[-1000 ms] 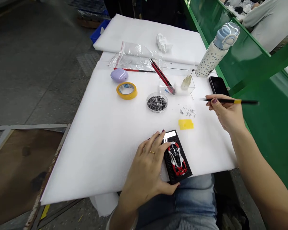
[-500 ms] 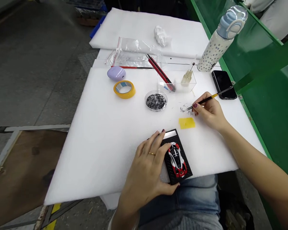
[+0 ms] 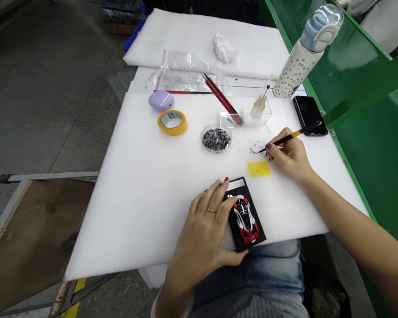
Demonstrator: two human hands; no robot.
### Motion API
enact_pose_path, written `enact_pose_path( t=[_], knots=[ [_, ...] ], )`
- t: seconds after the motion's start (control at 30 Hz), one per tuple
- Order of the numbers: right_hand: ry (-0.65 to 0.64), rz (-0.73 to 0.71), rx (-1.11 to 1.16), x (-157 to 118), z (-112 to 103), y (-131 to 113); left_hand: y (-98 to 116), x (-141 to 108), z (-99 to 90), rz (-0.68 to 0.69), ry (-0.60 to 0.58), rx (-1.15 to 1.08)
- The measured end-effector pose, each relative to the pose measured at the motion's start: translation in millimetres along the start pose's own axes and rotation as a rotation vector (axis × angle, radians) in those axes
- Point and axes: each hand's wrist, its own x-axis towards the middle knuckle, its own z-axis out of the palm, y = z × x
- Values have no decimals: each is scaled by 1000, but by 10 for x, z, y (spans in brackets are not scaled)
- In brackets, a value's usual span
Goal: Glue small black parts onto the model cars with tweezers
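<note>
My left hand (image 3: 204, 225) grips the black base (image 3: 236, 234) at the table's front edge, thumb at its near end and fingertips along its far side. On the base sits a red, white and black model car (image 3: 246, 218). Pinched in my right hand (image 3: 289, 154) are slim black tweezers (image 3: 287, 138) with a yellow band. Their tip touches down among small loose black slivers (image 3: 254, 149). Just below lies a yellow piece (image 3: 259, 168). A round clear dish (image 3: 216, 138) full of black slivers is to the left.
Behind stand a yellow tape roll (image 3: 172, 123), a lilac case (image 3: 161, 100), red-and-black tweezers (image 3: 222, 99), and a clear box (image 3: 230, 120) with a small bottle (image 3: 258, 106). A phone (image 3: 310, 115) and dotted flask (image 3: 298, 66) are at right.
The dark tool in my right hand has turned slightly, and its tip looks narrower. My left hand keeps its hold on the base. The whole view has shifted very slightly.
</note>
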Motion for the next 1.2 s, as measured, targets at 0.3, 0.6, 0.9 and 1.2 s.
enact_pose_path(
  t=[0.3,0.6,0.9,1.2],
  knots=[
    [75,87,166,-408,-49,-154,19,4,-13,-18,-20,4],
    [29,74,127,-484,51,-131,18,-1,-2,-36,-22,-11],
    [39,89,205,-526,55,-206,12,-3,-6,-26,11,-35],
    [240,69,571,-964,527,-579,64,28,-10,-155,168,-273]
  ],
)
